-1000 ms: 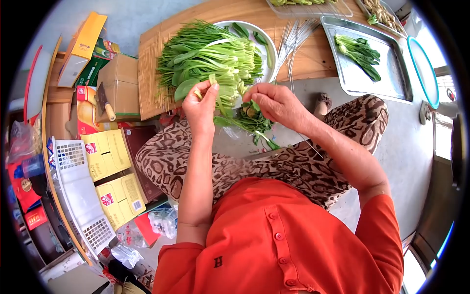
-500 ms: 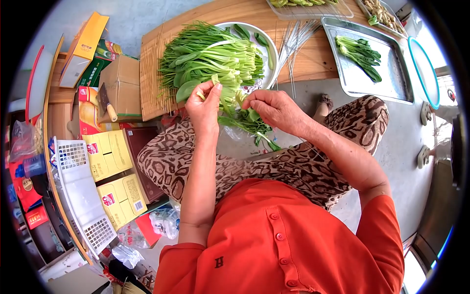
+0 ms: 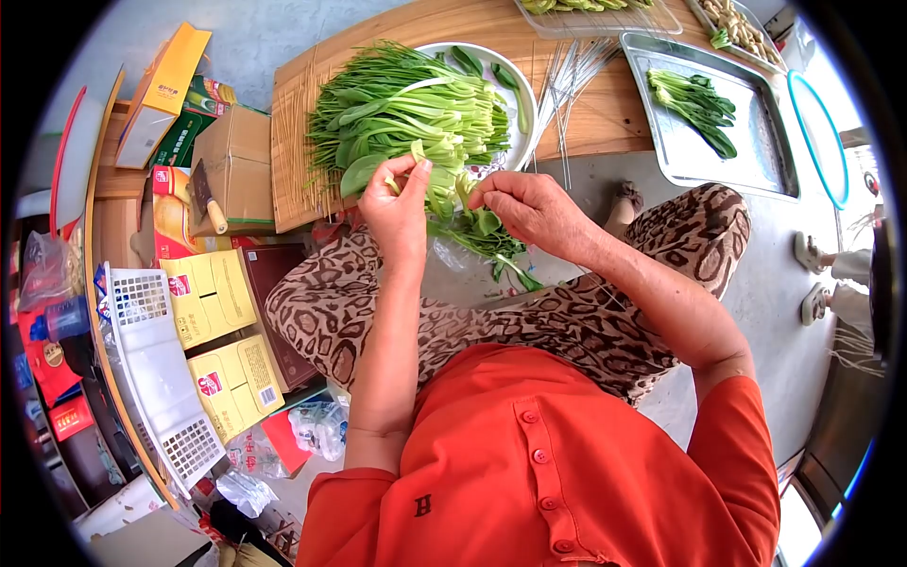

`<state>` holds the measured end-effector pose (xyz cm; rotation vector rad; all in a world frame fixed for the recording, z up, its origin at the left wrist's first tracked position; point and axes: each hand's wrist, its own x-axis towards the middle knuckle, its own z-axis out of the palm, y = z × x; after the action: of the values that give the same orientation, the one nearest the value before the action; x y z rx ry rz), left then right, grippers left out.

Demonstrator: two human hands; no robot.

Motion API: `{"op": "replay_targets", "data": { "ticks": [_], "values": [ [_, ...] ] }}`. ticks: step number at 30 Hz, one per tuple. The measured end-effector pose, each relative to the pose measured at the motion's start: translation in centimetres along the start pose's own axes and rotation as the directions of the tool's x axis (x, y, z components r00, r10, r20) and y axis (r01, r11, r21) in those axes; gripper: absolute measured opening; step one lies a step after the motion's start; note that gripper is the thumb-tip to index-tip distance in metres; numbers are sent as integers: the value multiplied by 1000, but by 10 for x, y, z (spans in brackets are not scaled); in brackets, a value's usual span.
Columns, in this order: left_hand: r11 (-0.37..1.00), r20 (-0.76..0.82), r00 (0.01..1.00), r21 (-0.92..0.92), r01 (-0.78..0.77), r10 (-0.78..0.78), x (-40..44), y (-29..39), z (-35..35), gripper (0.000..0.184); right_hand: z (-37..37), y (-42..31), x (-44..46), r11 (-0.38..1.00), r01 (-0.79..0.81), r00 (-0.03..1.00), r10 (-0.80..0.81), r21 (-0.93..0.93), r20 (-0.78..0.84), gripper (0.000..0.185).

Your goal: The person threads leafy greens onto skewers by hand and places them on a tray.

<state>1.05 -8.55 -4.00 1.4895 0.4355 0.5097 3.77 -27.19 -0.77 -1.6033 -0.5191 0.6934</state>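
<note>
My left hand point(image 3: 397, 203) is closed in a pinch on a pale green vegetable stalk point(image 3: 419, 151), with the thumb against the fingers. Close to its right, my right hand point(image 3: 529, 210) is also closed, its fingertips at the greens. A thin skewer point(image 3: 605, 286) emerges below the right wrist, in line with those fingertips; its front part is hidden. Just beyond both hands, a big heap of leafy greens point(image 3: 416, 109) lies on a white plate point(image 3: 522, 142). More loose leaves point(image 3: 487, 236) hang below the hands, over a clear plastic bag.
On the wooden table point(image 3: 378, 36) lie thin metal skewers point(image 3: 572, 80) and bamboo sticks point(image 3: 295, 161). A metal tray point(image 3: 756, 156) holds a bunch of greens point(image 3: 694, 104). To the left are a knife point(image 3: 210, 200), cartons point(image 3: 236, 151) and a white basket point(image 3: 156, 359). Another person's feet point(image 3: 814, 274) are at right.
Both hands stay almost in place, still closed at the greens. At the right edge, the other person's feet and lower legs have shifted and show more.
</note>
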Motion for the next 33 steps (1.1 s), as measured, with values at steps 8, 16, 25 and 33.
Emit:
{"op": "replay_targets", "data": {
  "ticks": [8, 16, 25, 33],
  "values": [
    [883, 154, 964, 389, -261, 217, -18, 12, 10, 12, -2, 1, 2, 1000, -20, 999, 20, 8, -44, 21],
    [946, 415, 882, -128, 297, -221, -9, 13, -9, 39, -10, 1, 6, 995, -74, 992, 81, 69, -94, 22],
    [947, 338, 899, -60, 316, -279, 3, 11, -20, 33, -5, -9, 0, 983, -94, 994, 83, 159, 71, 19],
    [976, 258, 948, -61, 209, -187, 1, 8, -17, 23, -2, -5, 0, 987, -82, 994, 71, 141, 79, 19]
  ]
}}
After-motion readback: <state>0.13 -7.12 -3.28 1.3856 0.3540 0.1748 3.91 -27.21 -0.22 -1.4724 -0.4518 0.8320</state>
